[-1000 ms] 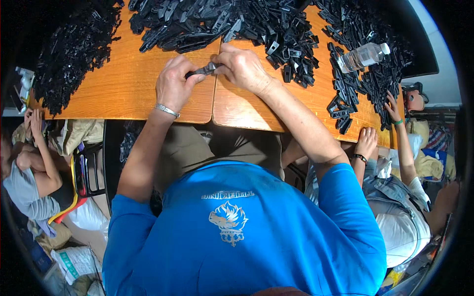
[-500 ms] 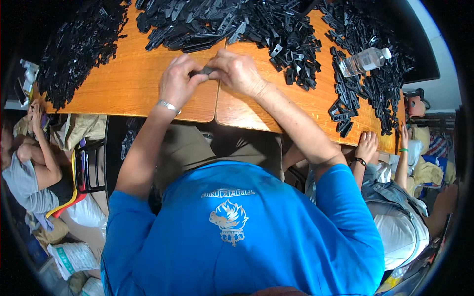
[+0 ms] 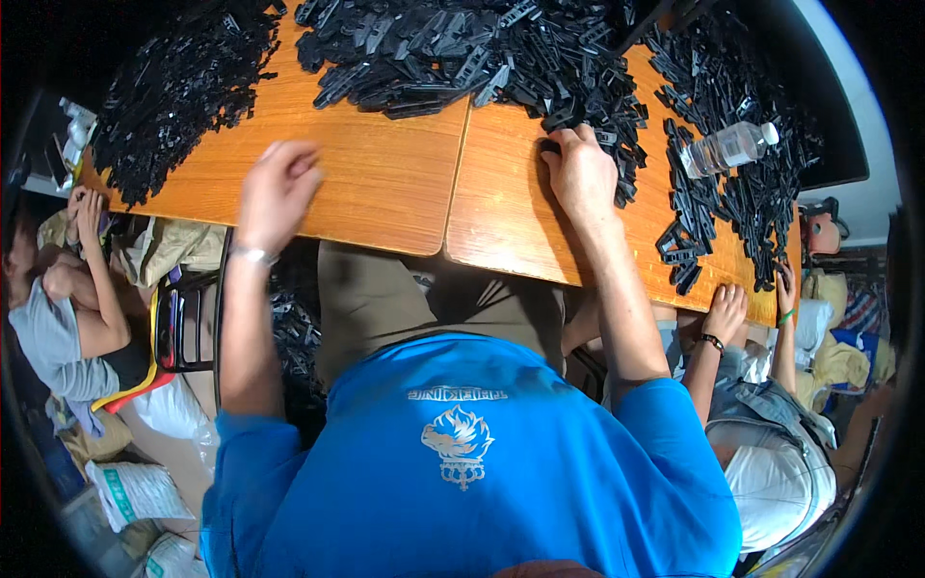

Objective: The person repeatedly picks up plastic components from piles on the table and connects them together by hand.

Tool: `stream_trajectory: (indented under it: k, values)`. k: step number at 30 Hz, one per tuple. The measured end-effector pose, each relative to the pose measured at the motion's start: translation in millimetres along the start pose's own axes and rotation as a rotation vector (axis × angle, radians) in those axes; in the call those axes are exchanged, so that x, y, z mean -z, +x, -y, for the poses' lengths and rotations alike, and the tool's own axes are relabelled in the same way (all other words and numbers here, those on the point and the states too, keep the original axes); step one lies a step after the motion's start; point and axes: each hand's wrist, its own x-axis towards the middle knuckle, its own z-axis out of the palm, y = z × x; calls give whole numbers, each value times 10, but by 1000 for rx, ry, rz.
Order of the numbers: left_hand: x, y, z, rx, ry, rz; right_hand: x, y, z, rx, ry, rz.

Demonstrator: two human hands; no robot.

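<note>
Head view | left grip [image 3: 277,193] half-open above surface [image 3: 376,173], blurred, looks empty | right grip [image 3: 584,175] curled at near edge of heaped black parts [image 3: 419,65], hold unclear | big heaps left; amount done, cannot tell

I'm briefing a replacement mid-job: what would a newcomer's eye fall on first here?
Probably the big heap of black parts on the far side of the wooden table, then the bright blue shirt filling the lower middle. The clear bottle also stands out, lying on more black parts at the right. The right hand is at that big heap's near edge; the blurred left hand is over the table's left part.
</note>
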Motion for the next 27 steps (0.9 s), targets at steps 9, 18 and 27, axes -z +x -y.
stream_trajectory:
  k: [9, 18, 27]
  values:
    - [-1034, 1060, -564, -390, 302, -172, -105, 99, 340, 101, 409, 74]
    - [-1096, 1092, -586, -370, 251, -144, -23, -64, 395, -3, 609, 213]
    - [-1016, 537, -563, 290, -1027, 235, 91, -216, 433, 87, 465, 205]
